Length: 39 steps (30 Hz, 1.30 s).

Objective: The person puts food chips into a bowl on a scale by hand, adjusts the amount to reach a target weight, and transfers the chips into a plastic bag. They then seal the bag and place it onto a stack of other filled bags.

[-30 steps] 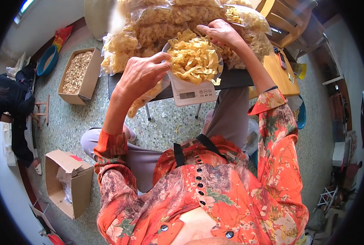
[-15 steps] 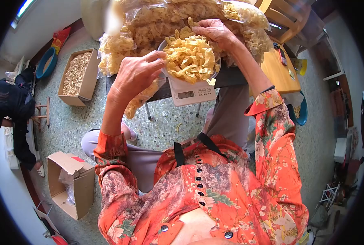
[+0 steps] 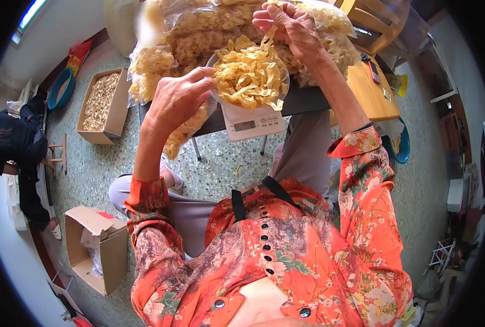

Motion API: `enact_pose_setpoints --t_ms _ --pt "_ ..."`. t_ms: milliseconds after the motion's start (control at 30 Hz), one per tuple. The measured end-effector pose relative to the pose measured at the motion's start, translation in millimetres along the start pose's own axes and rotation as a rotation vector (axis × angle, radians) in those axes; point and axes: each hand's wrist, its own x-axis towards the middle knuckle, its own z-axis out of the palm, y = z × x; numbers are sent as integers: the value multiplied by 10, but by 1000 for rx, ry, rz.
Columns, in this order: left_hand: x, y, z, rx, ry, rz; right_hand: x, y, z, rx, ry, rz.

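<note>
A white bowl (image 3: 211, 61) heaped with dried yellow strips (image 3: 250, 73) stands on a white kitchen scale (image 3: 253, 123). The digits on its display are too small to read surely. My left hand (image 3: 181, 98) is at the bowl's left rim, fingers curled and pressed together; whether they grip the rim or a strip is hidden. Above and right of the bowl, my right hand (image 3: 296, 32) pinches a dried yellow strip (image 3: 269, 37) that hangs toward the heap. Clear plastic bags (image 3: 199, 32) of the same strips crowd behind the bowl.
Left on the speckled floor are a carton of dried brown pieces (image 3: 102, 101), an open cardboard box (image 3: 96, 245) with plastic inside, and a blue basin (image 3: 61, 87). A person in black (image 3: 19, 136) bends at far left. A wooden stool (image 3: 370, 90) stands right.
My right hand has risen away from the heap with a strip in its fingers. My left hand stays by the bowl's rim. The whole view has shifted slightly.
</note>
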Motion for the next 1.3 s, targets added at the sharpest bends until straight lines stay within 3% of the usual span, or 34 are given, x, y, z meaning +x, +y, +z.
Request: enact_pose_setpoints --t_ms 67,400,467,533,567,667,767,867,1000,1067,1100,1200,1300 --pt "-2 -5 -1 2 2 2 -11 -69 56 205 86 12" --pt "2 -35 43 -7 7 -7 185 -281 88 395 130 -158" --pt "4 -37 39 -5 8 -1 239 -243 -99 721 -152 -173" --pt "10 -37 24 -3 9 5 118 -332 -254 547 101 -122" --pt "11 -32 15 -2 8 6 64 -287 -512 314 -3 -131" --pt "10 -29 25 0 13 5 -281 -338 -332 -410 97 1" --pt "20 -40 41 4 13 7 -380 -143 -366 -459 38 163" --pt "1 -63 24 -8 22 10 -516 -97 -277 -455 52 103" --pt "-17 -89 28 -61 45 6 -910 -260 -292 -352 -110 25" --pt "-39 -116 51 -67 42 -2 -1098 -179 -351 -232 -280 -174" --pt "-44 -126 61 -56 49 5 -1233 -214 -363 -126 -329 33" --pt "-37 -164 107 -33 66 41 -1503 -214 -135 -510 -209 -33" --pt "-44 -161 144 -18 69 82 -1415 -18 -20 -646 -133 -205"
